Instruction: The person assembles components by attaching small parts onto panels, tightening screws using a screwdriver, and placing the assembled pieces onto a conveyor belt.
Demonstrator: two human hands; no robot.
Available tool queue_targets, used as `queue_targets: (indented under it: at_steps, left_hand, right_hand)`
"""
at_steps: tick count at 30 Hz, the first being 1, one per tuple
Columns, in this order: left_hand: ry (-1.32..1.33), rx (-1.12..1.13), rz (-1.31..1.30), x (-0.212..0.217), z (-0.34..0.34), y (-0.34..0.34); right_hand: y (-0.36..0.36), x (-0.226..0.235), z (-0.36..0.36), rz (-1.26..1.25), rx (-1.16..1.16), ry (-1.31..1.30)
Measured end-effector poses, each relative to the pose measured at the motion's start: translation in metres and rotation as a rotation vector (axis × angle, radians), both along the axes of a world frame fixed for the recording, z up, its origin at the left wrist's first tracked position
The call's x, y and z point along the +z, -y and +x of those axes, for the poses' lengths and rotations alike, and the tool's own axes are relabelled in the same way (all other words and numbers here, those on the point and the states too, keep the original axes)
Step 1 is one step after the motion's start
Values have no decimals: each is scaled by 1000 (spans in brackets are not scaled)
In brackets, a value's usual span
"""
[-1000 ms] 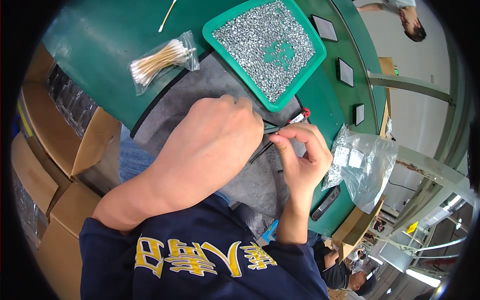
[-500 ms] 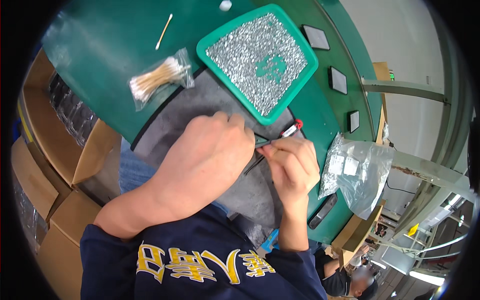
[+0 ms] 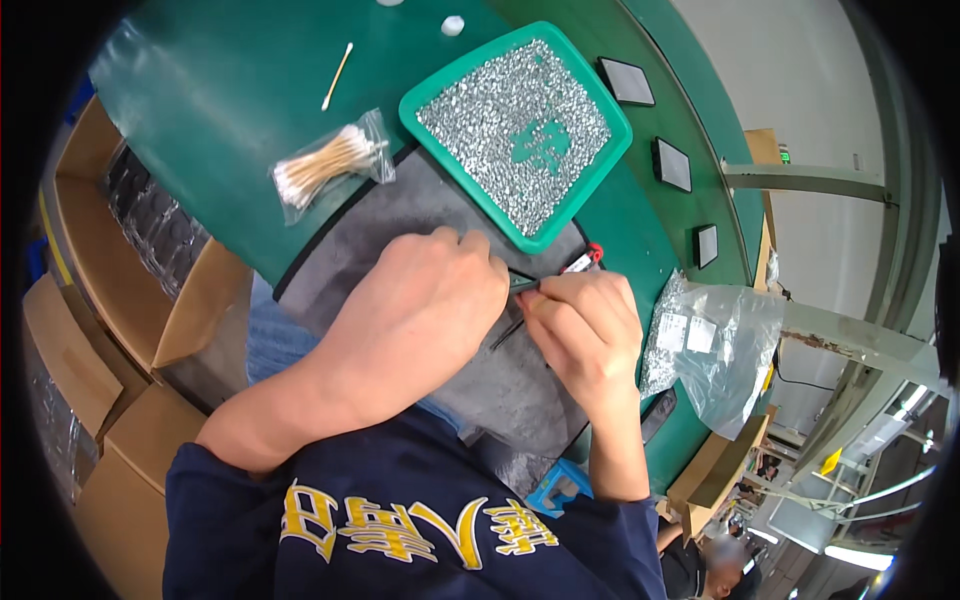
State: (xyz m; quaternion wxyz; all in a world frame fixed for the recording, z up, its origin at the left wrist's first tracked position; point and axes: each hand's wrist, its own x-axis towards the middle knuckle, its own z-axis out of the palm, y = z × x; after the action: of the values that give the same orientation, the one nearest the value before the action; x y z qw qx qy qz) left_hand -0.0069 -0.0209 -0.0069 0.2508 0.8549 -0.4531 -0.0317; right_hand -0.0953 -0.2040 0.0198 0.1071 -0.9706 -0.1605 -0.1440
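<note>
My left hand (image 3: 440, 300) is closed, back up, over a grey cloth (image 3: 390, 215). Opposite it, my right hand (image 3: 590, 330) pinches with thumb and forefinger. Between the two sets of fingertips is a small dark flat piece with a thin edge (image 3: 521, 281), mostly covered by the hands. A thin dark rod (image 3: 508, 334) shows just below it. Beyond my hands stands a green tray (image 3: 418, 128) of small shiny silver pieces (image 3: 500, 100). A small red and white item (image 3: 583, 258) lies beside the tray's near corner.
A clear bag of cotton swabs (image 3: 330, 168) and a loose swab (image 3: 338, 76) lie at the left. Clear bags of silver pieces (image 3: 690, 340) and a black object (image 3: 658, 415) are at the right. Cardboard boxes (image 3: 140, 450) stand at the left. Another person (image 3: 700, 570) sits far right.
The view has shifted slightly, so the tray and swabs sit a little lower. My right fingers have moved slightly at the small dark piece; my left hand keeps nearly the same pose.
</note>
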Motion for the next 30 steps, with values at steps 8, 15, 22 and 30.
queue_targets:
  at_steps: [8,15,22,30]
  left_hand:
    - [17,-10,58,0,-2,0]
    - [70,-3,-99,-3,0,-2]
    - [-1,-27,9,1,1,-1]
    - [24,7,23,2,-1,-1]
  right_hand:
    - [3,-15,-5,45,0,86]
    - [18,-15,-10,179,-51,178]
    - [21,-14,-3,183,-772,-332]
    - [37,-12,1,636,-685,-387]
